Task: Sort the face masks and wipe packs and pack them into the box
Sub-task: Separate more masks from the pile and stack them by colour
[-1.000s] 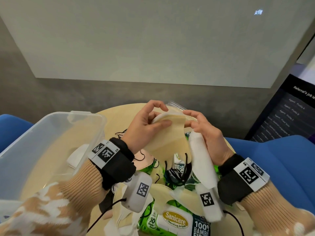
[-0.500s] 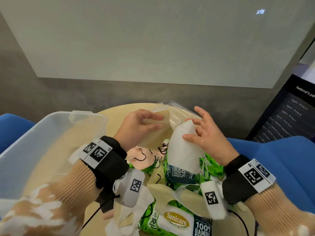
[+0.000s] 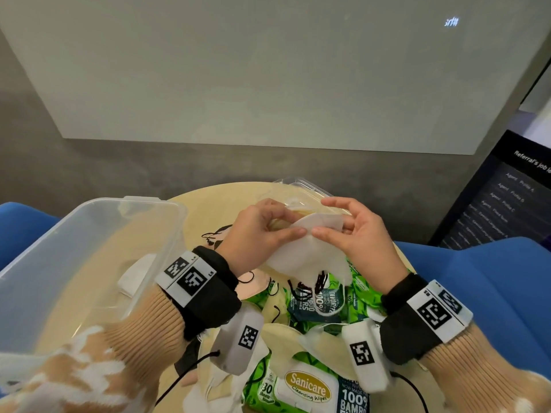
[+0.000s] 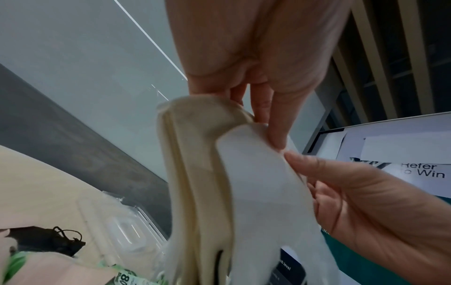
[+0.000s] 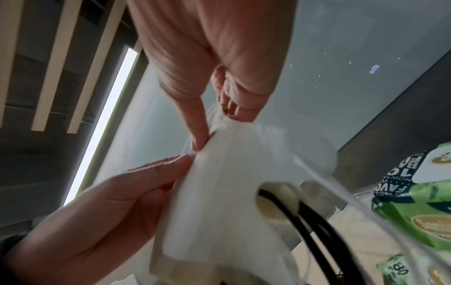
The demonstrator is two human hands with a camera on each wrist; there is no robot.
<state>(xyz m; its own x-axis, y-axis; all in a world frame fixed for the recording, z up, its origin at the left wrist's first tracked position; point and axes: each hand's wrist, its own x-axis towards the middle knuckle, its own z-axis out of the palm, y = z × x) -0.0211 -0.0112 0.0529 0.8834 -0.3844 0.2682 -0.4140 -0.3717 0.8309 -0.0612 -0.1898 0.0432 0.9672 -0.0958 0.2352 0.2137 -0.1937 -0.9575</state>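
Above the table my left hand (image 3: pixel 290 219) pinches a stack of folded cream face masks (image 4: pixel 195 173) between thumb and fingers. A white face mask (image 3: pixel 310 251) lies against that stack, and black ear loops (image 5: pixel 305 212) hang below it. My right hand (image 3: pixel 328 219) pinches the white mask's top edge (image 5: pixel 231 192), its thumb tip close to the left thumb. The clear plastic box (image 3: pixel 89 234) stands at the left with a white mask (image 3: pixel 134 275) inside. Green wipe packs (image 3: pixel 310 391) lie under my wrists.
A pink mask (image 3: pixel 256 286), a black mask (image 3: pixel 214 234) and more cream masks lie among the wipe packs on the round wooden table (image 3: pixel 208 204). The clear lid (image 3: pixel 301 186) rests at the table's far edge. Blue seats flank the table.
My right hand has lifted the white mask from hanging down and brought it against the cream masks in my left hand. Both hands now meet at the masks' top edge.
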